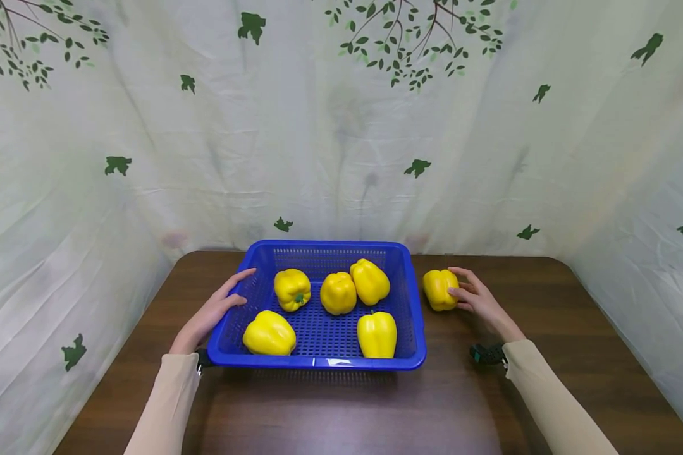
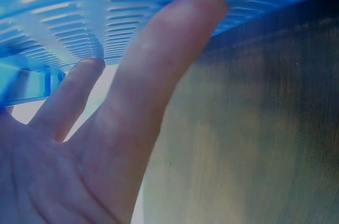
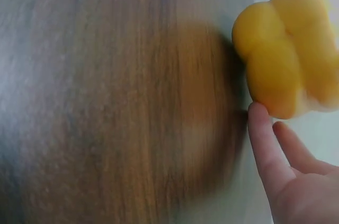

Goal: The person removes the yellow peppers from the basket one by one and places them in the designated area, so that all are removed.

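Note:
My left hand (image 1: 213, 309) lies at the left side of a blue plastic basket (image 1: 319, 361), its fingers spread and fairly straight. In the left wrist view the thumb (image 2: 153, 70) overlaps the slotted basket wall (image 2: 122, 23). To the right of the basket, my right hand (image 1: 480, 300) holds a yellow bell pepper (image 1: 439, 289) by its right side with the fingertips. The right wrist view shows a fingertip against the lobed pepper (image 3: 286, 54). Inside the basket sit several more yellow bell peppers, among them one at the front left (image 1: 270, 333) and one at the front right (image 1: 377, 335).
Everything stands on a dark brown wooden table (image 1: 341, 417). A pale curtain (image 1: 296, 139) printed with leaves and branches hangs behind the table and along both sides. A dark band (image 1: 487, 354) is worn at the right wrist.

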`<state>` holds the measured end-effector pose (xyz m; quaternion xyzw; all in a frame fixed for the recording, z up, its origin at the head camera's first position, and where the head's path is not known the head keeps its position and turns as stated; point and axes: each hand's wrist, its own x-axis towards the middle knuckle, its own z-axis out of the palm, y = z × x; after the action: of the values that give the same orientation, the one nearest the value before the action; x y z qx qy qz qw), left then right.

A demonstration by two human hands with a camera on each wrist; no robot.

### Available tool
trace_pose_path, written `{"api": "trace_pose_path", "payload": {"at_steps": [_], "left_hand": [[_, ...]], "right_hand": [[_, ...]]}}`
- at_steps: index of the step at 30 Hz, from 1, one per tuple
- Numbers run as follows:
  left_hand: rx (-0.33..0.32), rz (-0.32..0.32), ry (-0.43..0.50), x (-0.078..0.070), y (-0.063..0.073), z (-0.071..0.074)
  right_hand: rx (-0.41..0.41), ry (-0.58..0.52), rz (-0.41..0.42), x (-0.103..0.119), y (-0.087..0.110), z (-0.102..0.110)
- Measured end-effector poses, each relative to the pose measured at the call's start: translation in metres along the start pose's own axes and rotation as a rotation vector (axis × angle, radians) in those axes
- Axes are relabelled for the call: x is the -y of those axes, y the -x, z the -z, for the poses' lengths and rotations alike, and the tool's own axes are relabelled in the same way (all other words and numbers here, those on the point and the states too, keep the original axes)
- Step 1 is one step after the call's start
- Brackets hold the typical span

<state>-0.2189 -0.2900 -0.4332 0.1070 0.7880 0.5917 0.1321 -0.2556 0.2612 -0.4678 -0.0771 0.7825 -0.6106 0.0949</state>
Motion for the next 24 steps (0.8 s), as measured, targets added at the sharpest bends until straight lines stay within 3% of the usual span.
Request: {"api": "trace_pose_path", "payload": {"at_steps": [13,24], "left_hand": [[-0.011,0.009,0.010,0.000,0.001,-0.002],[-0.008,-0.005,0.018,0.002,0.001,-0.002]], "right_hand": [[0.007,-0.014,0.010,-0.005,0.002,0.005],[-0.039,-0.065,0.065,0.007,0.007,0.009]]}}
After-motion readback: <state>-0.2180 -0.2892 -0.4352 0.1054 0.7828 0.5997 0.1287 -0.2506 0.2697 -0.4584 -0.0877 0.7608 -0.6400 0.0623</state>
